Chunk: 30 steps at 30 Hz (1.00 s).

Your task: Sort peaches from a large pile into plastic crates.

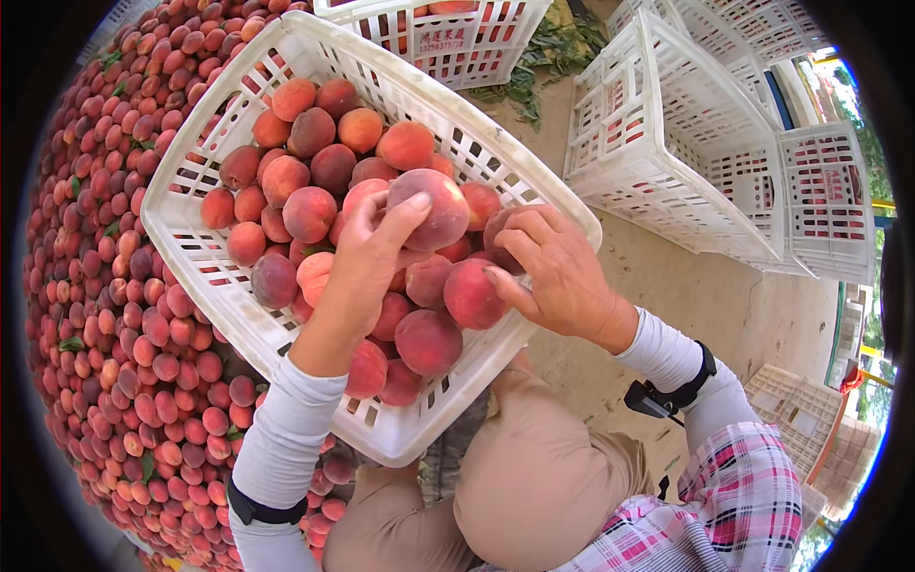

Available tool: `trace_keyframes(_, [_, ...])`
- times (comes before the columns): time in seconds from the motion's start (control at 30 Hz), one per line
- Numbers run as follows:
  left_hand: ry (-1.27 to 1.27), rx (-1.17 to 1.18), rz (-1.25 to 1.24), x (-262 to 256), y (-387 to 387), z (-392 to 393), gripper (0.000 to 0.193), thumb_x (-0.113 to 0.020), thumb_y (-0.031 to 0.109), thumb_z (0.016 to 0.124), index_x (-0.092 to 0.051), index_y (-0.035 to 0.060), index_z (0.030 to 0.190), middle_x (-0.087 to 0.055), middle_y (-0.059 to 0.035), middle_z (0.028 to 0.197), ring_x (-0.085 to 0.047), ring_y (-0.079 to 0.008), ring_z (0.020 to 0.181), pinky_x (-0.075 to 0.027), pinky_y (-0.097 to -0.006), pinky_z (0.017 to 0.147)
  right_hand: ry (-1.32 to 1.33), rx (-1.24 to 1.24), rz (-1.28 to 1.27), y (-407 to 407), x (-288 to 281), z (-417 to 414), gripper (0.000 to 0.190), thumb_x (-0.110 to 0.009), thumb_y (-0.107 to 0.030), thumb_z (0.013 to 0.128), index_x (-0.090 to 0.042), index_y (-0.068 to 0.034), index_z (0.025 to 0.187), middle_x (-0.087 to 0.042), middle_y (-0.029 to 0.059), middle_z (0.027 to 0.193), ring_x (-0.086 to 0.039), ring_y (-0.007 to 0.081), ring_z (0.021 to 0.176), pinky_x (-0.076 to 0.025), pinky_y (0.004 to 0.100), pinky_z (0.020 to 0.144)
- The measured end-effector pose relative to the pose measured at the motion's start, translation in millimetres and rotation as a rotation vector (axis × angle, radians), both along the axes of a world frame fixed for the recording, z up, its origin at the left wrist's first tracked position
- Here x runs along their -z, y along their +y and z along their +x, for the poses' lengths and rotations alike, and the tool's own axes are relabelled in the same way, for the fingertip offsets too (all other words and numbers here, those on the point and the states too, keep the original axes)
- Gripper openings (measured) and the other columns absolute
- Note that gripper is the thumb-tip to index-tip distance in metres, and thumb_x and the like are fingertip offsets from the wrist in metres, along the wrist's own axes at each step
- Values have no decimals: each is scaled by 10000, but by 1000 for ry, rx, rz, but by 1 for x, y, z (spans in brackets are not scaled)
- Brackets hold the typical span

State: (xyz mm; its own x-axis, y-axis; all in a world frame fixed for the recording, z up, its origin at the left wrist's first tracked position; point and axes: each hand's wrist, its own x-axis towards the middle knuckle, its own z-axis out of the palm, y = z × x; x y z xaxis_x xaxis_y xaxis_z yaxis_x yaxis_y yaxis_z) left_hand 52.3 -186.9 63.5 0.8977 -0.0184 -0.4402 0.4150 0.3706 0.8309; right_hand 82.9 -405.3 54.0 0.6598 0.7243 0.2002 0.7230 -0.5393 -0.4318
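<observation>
A white plastic crate [343,46] with slotted walls stands tilted across my view, partly filled with red and orange peaches [309,214]. Above the pile, my left hand [375,247] holds a large blushed peach [432,211] between thumb and fingers. My right hand [554,268] is inside the crate's near right end. Its fingers curl over a dark red peach [500,239], largely covered by them. The right thumb touches a brighter red peach [473,294] just below. Several more peaches [429,342] lie under both hands.
A broad heap of loose peaches [107,286] with a few leaves spreads along the left. Behind the crate stands another peach-filled crate [457,43], near green leaves [547,61]. White crates [643,121] stand on the right. My knees [536,472] are close below the crate.
</observation>
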Motion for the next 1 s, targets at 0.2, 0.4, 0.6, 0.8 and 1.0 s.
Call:
trace_keyframes(0.2, [57,187,327,35,-17,22,615,-660,297,880,-415,-69,1309,-560,-163,1208,-593,-199,1027,-544,-303,778,-48,-2,87,-1,0,0,241,-677,-211,771,-578,-23,886,-563,128,925,-552,303,910,-470,398,821])
trace_keyframes(0.4, [70,268,438,33,-14,27,722,-656,403,872,-382,-49,1364,-561,-159,1196,-626,-209,979,-542,-294,797,-47,-9,81,-1,2,-2,231,-677,-208,776,-580,-26,881,-567,120,929,-556,298,926,-471,394,834])
trace_keyframes(0.6, [258,271,364,30,-20,38,689,-686,386,847,-419,-65,1294,-575,-210,1151,-641,-211,952,-566,-307,688,-51,-16,63,1,3,-4,232,-680,-215,778,-581,-31,877,-568,112,930,-552,293,925,-470,392,830])
trace_keyframes(0.8, [-105,90,175,64,-32,32,667,-719,291,829,-399,-7,1333,-610,-210,1089,-654,-250,949,-549,-322,730,-54,1,35,1,2,4,231,-670,-236,788,-588,-43,885,-568,104,932,-548,286,932,-463,392,827])
trace_keyframes(1.0, [-390,265,670,36,-33,47,646,-668,217,872,-372,-38,1386,-575,-198,1216,-565,-237,1106,-444,-333,959,-63,11,5,-4,-15,8,228,-653,-250,790,-590,-54,888,-562,104,912,-546,284,905,-455,392,774])
